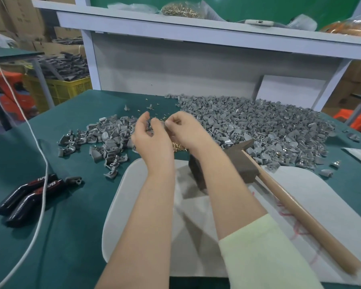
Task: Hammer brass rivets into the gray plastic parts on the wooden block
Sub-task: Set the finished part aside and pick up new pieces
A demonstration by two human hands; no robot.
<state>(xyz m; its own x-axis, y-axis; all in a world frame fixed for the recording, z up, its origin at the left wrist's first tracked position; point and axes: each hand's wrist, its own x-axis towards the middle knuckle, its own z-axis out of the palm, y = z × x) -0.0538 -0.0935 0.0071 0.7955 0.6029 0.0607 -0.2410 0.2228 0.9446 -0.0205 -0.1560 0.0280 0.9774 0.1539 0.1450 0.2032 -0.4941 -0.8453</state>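
Observation:
My left hand (152,138) and my right hand (186,130) are raised together above the table, fingertips almost meeting. Both pinch a small gray plastic part (163,123) between them; it is blurred and mostly hidden by the fingers. Below the hands lies a small heap of brass rivets (178,147). A dark wooden block (198,176) stands on the white mat (133,195), partly behind my right forearm. The hammer (279,184) lies on the mat, its dark head beside the block and its wooden handle running toward the lower right.
A large pile of gray parts (258,126) fills the right of the green table (71,236). A smaller pile (100,140) lies at the left. Two black tape dispensers (27,197) and a white cord (42,184) lie at the left. A shelf (196,32) stands behind.

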